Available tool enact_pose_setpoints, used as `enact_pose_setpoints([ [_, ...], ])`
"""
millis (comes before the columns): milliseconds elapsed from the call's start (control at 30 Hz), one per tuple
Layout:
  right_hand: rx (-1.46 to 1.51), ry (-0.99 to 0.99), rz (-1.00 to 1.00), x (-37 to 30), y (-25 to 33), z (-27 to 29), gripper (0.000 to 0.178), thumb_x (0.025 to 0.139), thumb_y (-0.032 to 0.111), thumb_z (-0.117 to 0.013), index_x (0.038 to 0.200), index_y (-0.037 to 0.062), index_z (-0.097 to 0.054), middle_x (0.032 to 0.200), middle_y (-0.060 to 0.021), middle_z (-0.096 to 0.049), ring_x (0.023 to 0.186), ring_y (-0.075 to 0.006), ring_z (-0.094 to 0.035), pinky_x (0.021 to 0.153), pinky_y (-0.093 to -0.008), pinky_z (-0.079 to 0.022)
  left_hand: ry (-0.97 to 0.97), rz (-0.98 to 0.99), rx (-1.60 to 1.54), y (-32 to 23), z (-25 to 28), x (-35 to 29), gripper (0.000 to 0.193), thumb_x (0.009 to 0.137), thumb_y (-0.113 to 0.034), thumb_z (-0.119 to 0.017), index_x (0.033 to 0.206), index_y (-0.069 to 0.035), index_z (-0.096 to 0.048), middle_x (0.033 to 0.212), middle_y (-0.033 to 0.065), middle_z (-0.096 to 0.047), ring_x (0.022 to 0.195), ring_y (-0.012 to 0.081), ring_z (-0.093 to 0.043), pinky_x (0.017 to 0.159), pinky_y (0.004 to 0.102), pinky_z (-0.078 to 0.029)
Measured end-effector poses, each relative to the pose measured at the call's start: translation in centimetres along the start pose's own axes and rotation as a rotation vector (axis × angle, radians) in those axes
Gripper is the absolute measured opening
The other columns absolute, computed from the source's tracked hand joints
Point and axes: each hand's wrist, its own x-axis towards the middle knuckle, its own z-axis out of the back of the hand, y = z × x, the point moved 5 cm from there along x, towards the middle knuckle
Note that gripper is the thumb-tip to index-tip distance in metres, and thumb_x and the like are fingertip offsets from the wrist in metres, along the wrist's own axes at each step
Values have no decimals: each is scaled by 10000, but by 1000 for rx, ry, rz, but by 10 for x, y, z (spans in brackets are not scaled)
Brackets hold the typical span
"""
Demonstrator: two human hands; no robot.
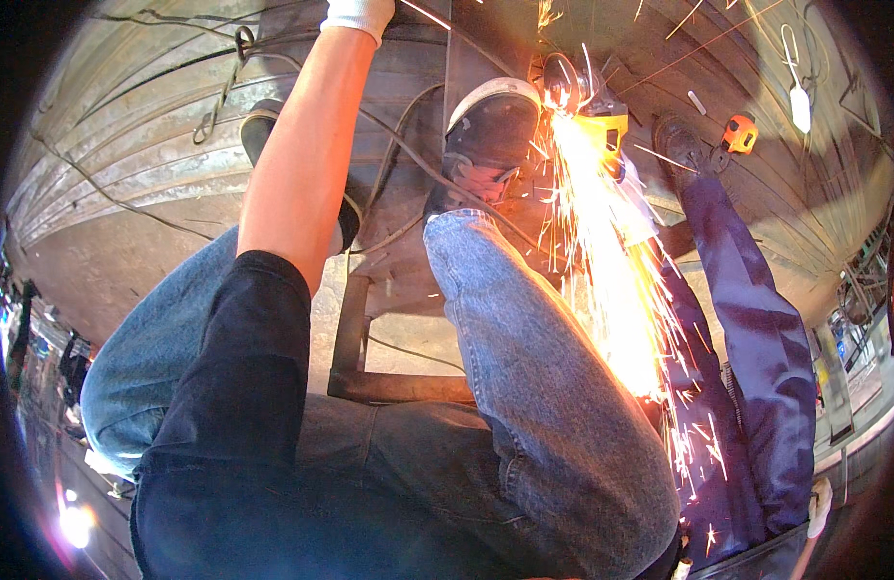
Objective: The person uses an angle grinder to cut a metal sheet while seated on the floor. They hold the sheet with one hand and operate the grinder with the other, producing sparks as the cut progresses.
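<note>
My left arm, in a black sleeve pushed up to the elbow, stretches away to the top edge. There my left hand [358, 14], in a white glove, is cut off by the frame. Its fingers, and anything in them, are out of sight. My right hand does not show. A bright spray of sparks [611, 290] streams toward me along the right side of my jeans leg [534, 387]. It starts near a dark rounded part [563, 82], close to my right shoe [497, 121]. Beside it is a yellow and black object [604, 129], its kind hidden by glare.
A person's navy trouser legs [756, 348] and dark shoe are right of the sparks. Nearby lie an orange tape measure [740, 133] and a white tag on wire [801, 108]. Cables [408, 150] cross the metal plates; an angled metal frame [399, 386] lies below my legs.
</note>
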Motion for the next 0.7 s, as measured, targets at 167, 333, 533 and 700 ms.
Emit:
enact_pose_setpoints([
  [167,17,-25,18,-4,-7,3,472,833,6,-757,1281,40,-614,1083,-12,-697,948,-122,-662,865,-298,-534,-31,14,-33,1,0,-1,371,1081,-512,-391,911,-189,-460,654,4,-456,511,169,-451,451,345,-387],
  [333,85,-81,-53,-21,-32,24,495,815,-8,-753,1287,33,-609,1117,-44,-706,1017,-153,-674,917,-320,-531,57,8,-64,0,2,1,409,1084,-524,-383,847,-192,-414,603,5,-401,482,169,-402,436,351,-363],
  [533,411,-264,-204,-61,-72,43,477,844,29,-725,1298,10,-579,1115,-109,-705,955,-232,-715,882,-376,-586,69,95,-132,4,11,1,458,1081,-549,-363,794,-195,-403,592,2,-375,479,179,-380,455,357,-351],
  [700,513,-276,-137,-83,-70,29,483,867,58,-686,1320,-14,-534,1087,-164,-693,896,-310,-730,812,-456,-625,4,99,-147,7,34,-1,491,1090,-552,-335,838,-150,-462,633,11,-424,520,183,-394,476,360,-364],
])
